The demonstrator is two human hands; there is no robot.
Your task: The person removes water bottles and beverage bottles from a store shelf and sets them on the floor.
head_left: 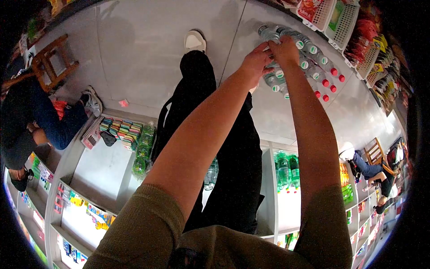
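A group of clear plastic water bottles (305,64) with red caps and round green-and-white labels is on the grey floor, caps pointing right. Whether a film wraps them I cannot tell. Over its left end my two hands come together, fingertips nearly meeting. My left hand (257,61) has its fingers apart and against the nearest bottles. Just right of it, my right hand (285,50) has its fingers bent down and closed at the bottles' upper side. What lies under those fingertips is partly hidden.
White baskets (321,15) of packaged goods line the upper right edge. Shelves (264,197) with green bottles (286,168) stand behind my legs. A person (42,116) sits at the left near a wooden stool (54,62); another person (380,177) is far right. My shoe (195,41) is on the floor.
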